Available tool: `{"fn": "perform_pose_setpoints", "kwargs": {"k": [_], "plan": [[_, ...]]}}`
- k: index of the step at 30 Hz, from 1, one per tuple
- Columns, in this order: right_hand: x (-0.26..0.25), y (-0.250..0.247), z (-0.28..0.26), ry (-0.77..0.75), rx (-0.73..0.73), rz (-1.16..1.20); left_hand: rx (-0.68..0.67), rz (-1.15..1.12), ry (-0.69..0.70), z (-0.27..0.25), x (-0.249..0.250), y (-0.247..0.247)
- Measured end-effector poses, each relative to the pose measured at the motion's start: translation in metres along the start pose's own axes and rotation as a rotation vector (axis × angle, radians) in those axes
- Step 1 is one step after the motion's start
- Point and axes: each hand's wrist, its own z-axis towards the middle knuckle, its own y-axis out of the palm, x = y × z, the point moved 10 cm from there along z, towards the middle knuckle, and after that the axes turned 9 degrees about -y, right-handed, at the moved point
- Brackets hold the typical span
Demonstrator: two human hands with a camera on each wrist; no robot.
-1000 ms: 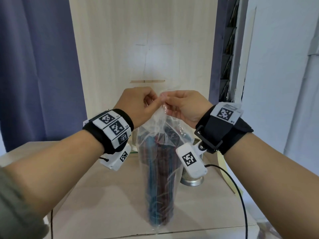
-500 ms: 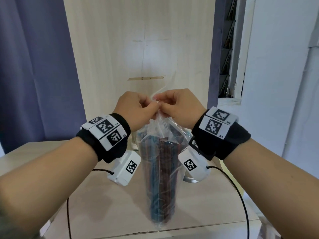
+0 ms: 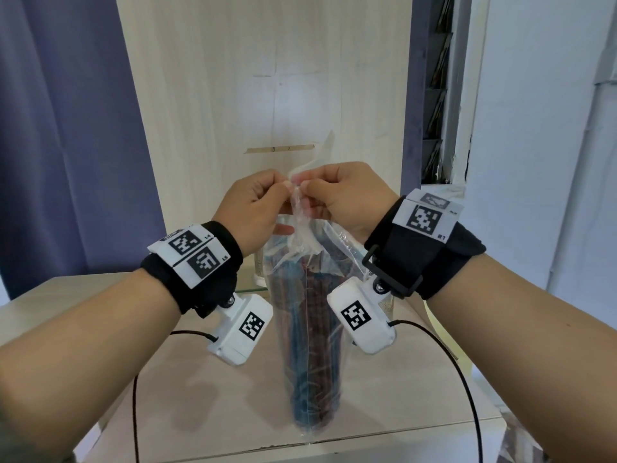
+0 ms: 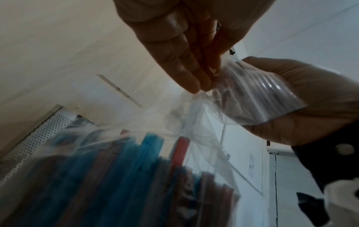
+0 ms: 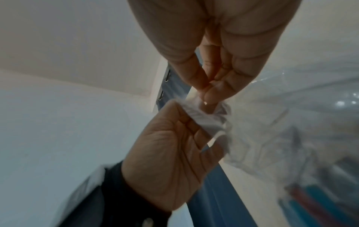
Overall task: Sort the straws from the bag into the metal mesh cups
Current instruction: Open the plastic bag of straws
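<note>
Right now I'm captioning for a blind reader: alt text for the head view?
Both hands, left hand and right hand, pinch the twisted top of a clear bag of blue and red straws standing on a table.

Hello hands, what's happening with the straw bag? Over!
Left hand and right hand both pinch the bag top. Straws all inside. Mesh cup behind, nothing blocking.

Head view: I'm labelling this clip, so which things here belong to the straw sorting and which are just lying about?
Belongs to the job:
- clear plastic bag, its gathered top pinched by the left hand and right hand
- blue and red straws inside it
- perforated metal cup behind the bag

Just there:
- black cables
- purple curtain
- wooden table
</note>
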Motion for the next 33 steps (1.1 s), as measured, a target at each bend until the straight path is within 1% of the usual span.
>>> {"fn": "perform_pose_setpoints", "kwargs": {"k": [3,7,11,14,18,20,23,26,29,31,33], "plan": [[0.006,0.005,-0.002,0.094,-0.007,0.173,0.0,-0.059,-0.037,0.001,-0.006,-0.002],[0.011,0.01,-0.005,0.171,0.001,0.322,0.028,-0.106,-0.078,0.003,-0.015,-0.006],[0.022,0.015,-0.009,0.266,0.038,0.499,0.043,-0.146,-0.042,0.002,-0.011,-0.006],[0.027,0.016,-0.01,0.286,0.063,0.549,0.071,-0.133,-0.011,-0.001,-0.008,-0.007],[0.029,0.011,-0.011,0.288,0.124,0.576,0.065,-0.201,-0.062,-0.003,-0.012,-0.006],[0.023,0.007,-0.01,0.232,0.09,0.423,0.052,-0.188,-0.062,-0.005,-0.012,-0.005],[0.006,0.002,-0.006,0.079,0.022,0.012,0.069,-0.086,-0.011,-0.007,-0.006,-0.006],[-0.007,-0.003,0.0,-0.057,0.034,-0.3,0.105,-0.034,0.005,-0.007,-0.003,-0.01],[-0.015,-0.014,0.0,-0.126,0.141,-0.492,0.19,0.069,0.009,-0.007,0.002,-0.02],[-0.023,-0.022,-0.005,-0.173,0.208,-0.597,0.244,0.098,0.023,-0.006,0.007,-0.029],[-0.025,-0.023,-0.008,-0.215,0.183,-0.612,0.267,0.143,0.042,-0.004,0.012,-0.039]]}}
